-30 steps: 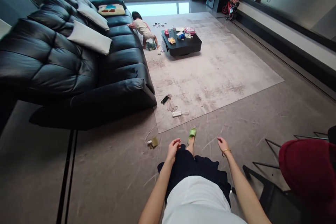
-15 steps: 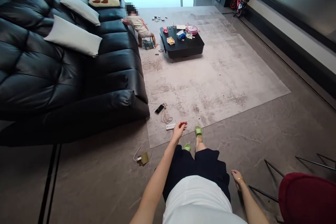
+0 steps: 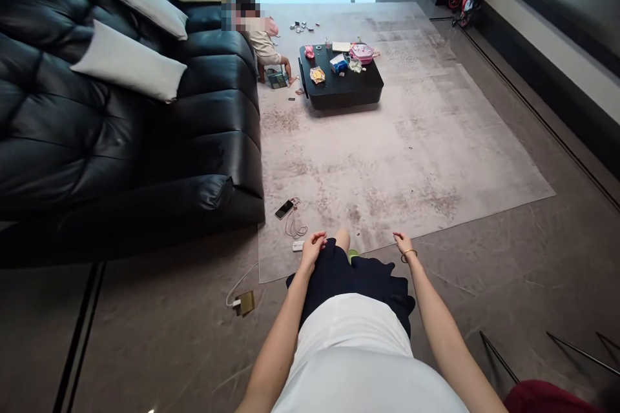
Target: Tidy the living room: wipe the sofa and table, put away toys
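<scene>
My left hand (image 3: 314,250) hangs in front of my dark shorts (image 3: 346,277), its fingers loosely bent and holding nothing. Just beyond it, a white power strip (image 3: 298,246) lies on the rug's near edge, partly hidden by the hand. A phone (image 3: 285,209) with a coiled cable (image 3: 295,230) lies a little farther off. My right hand (image 3: 403,244), with a gold bangle (image 3: 409,252) at the wrist, is held out over the floor, empty, fingers loosely extended. One green slipper (image 3: 353,254) shows past the shorts.
A black sofa (image 3: 208,148) runs along the left. On the pale rug (image 3: 426,135) stands a low black table (image 3: 346,93) bearing toys and packets. A small child (image 3: 261,42) leans at the sofa. A gold floor socket (image 3: 246,302) sticks up left; a red chair (image 3: 542,397) is at lower right.
My right hand has swung forward and up from beside my hip. My left hand has come slightly back and left. The view has moved forward; the child's arm has shifted.
</scene>
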Demonstrator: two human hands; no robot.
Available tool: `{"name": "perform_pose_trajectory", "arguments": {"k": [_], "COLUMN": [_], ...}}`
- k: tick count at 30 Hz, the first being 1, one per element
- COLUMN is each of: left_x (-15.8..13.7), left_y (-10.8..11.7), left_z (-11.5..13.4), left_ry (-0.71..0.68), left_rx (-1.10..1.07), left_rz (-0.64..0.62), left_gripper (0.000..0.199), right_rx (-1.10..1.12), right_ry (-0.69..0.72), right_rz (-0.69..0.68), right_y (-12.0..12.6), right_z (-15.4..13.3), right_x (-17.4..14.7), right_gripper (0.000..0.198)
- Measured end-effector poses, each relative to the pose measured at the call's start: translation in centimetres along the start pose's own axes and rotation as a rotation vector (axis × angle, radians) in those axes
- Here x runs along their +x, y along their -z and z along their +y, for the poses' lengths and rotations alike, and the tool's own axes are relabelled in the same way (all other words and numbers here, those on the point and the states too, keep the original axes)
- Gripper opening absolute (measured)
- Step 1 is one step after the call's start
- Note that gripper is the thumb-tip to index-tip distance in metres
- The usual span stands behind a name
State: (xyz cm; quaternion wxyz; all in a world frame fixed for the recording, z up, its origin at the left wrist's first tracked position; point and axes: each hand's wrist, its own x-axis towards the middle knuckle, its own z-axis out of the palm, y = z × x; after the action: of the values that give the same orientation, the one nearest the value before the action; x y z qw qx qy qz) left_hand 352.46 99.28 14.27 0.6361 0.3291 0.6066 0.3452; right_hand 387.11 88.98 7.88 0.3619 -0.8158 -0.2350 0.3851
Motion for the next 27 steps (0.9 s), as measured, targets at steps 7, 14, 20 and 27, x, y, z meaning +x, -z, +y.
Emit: {"name": "perform_pose_trajectory", "arguments": {"k": [7,14,20,27], "left_x": [10.2,25.6,38.8,53.3], "left_y": [-6.3,-17.7,-29.4,-38.7], "left_z": [8.2,20.9,33.4,43.5], "left_ry": [0.014,0.117,0.126,0.063], "left_rx": [0.043,-0.023,-0.087,-0.137], "left_rz": [0.019,0.024,-0.159,-0.259], "left_gripper": [0.036,0.022,0.023,0.027], "right_rx": [0.175,0.212,0.192,0.115], "right_ry": [0.097,0.134,-0.024,-0.271], "right_rz": [-0.141,-0.167,0.036,0.263], "right_y": [-7.1,-10.0,0.2,9.4], "right_z": [-13.7,-29.6,-34.6,-34.8], "right_x": [12.5,27.8,40.4,46.6], "right_gripper": [0.023,0.011,0.03,0.032]}}
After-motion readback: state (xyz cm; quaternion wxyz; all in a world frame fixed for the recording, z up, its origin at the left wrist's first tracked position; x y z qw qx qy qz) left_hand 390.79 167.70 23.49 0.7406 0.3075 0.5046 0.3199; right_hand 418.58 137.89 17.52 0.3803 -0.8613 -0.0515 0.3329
